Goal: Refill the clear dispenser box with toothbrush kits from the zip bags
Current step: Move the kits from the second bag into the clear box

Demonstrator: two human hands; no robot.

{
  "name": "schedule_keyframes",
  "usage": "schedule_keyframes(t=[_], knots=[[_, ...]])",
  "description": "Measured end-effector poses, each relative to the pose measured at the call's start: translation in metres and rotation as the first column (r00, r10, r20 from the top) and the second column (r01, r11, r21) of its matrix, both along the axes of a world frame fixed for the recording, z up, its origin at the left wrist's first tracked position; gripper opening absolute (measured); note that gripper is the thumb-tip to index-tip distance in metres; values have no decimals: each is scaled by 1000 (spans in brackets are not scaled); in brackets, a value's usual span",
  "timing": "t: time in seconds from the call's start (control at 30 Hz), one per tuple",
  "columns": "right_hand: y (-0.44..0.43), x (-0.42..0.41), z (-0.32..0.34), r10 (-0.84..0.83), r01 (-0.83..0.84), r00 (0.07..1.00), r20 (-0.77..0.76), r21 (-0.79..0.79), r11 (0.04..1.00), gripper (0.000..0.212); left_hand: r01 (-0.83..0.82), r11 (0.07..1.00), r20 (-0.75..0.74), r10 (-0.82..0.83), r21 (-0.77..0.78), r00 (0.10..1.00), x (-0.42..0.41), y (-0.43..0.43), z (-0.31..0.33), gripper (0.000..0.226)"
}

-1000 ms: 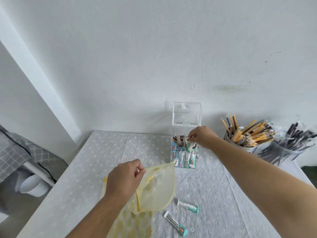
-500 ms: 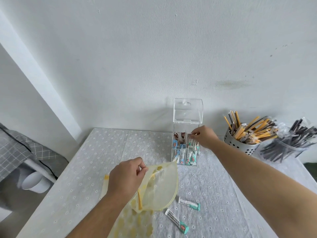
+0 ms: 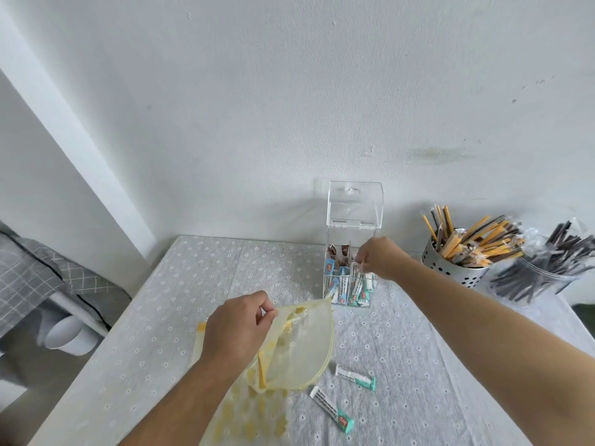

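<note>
At the clear dispenser box (image 3: 351, 252), lid tipped back against the wall, my right hand (image 3: 378, 260) reaches over the open top, its fingers (image 3: 362, 263) pinched on what looks like a toothbrush kit going in among those already standing inside. Nearer me than the box, my left hand (image 3: 236, 326) grips the rim of a yellow zip bag (image 3: 299, 346) between thumb and fingers, holding its mouth open above the worktop (image 3: 225, 275). The box is partly stocked, the packets reaching roughly halfway up its walls. 2 kits remain loose on the cloth on my side of the box: 1 (image 3: 355, 377) just beside the bag, another (image 3: 331, 410) closer to me. Whether the bag holds more I cannot tell. The refill looks well under way but unfinished. Right of the box stand 2 tubs of wrapped sticks (image 3: 473, 249).
</note>
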State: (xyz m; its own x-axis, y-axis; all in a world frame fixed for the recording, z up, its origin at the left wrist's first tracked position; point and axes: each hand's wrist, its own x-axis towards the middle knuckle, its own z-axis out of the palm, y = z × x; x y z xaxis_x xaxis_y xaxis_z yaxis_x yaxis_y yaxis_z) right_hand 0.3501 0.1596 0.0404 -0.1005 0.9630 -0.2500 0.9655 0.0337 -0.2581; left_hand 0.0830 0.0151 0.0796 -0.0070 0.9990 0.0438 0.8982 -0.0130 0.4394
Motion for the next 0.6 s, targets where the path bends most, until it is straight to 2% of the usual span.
schedule_keyframes(t=[0.17,0.23,0.33,0.47,0.53,0.6], knots=[[-5,-2,-2,38,-44,972,230,22,999,22,1,1000,-6,-1,-1,1000,2,-1,-1,17],[-8,-2,-4,58,-61,962,268,3,998,18,4,1000,-5,-4,2,1000,3,-1,-1,17],[-6,-1,-3,73,-76,970,230,4,997,22,1,1000,-5,-1,6,1000,2,-1,-1,17],[-3,-7,2,-43,36,992,115,56,998,15,-1,1000,-6,1,13,1000,0,-1,-2,13],[-3,-10,-1,-70,64,991,110,60,996,12,-1,1000,-7,2,16,1000,0,-1,-3,14],[-5,-11,-7,-87,81,988,130,51,995,17,-2,1000,-6,2,16,1000,0,0,-4,17]])
